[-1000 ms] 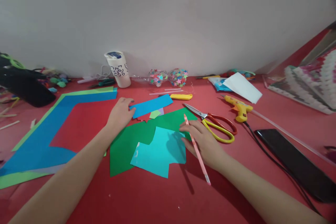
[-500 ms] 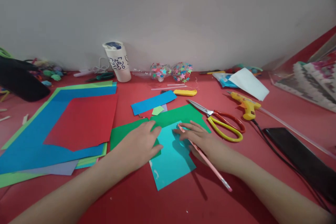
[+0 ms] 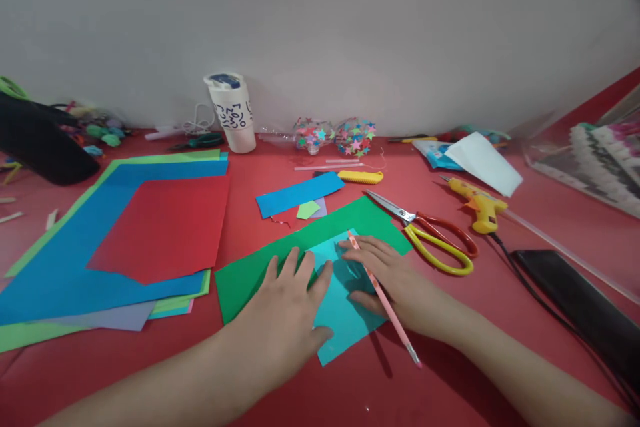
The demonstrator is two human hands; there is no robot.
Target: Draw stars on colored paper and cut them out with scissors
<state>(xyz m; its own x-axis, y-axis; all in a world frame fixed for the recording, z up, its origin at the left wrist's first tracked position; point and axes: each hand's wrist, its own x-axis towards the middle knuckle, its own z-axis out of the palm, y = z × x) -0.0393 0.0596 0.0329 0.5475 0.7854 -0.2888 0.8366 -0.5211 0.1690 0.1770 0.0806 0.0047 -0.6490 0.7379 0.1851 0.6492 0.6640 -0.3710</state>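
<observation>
At left, a stack of blue, lime-green and lilac paper sheets [image 3: 55,283], topped by an angular red paper sheet [image 3: 165,227], lies on the red counter [image 3: 310,403]. The left hand [image 3: 290,300], palm down, fingers spread and gripping nothing, is over a dark-green paper sheet [image 3: 237,283] and a turquoise paper sheet [image 3: 340,333], the latter partly overlapping the former. The right hand [image 3: 390,277], fingers loosely curled, holds a slim pink pencil [image 3: 384,301] aslant. Farther right lie steel scissors with red and yellow handles [image 3: 407,216] and a yellow plastic glue gun [image 3: 480,207].
</observation>
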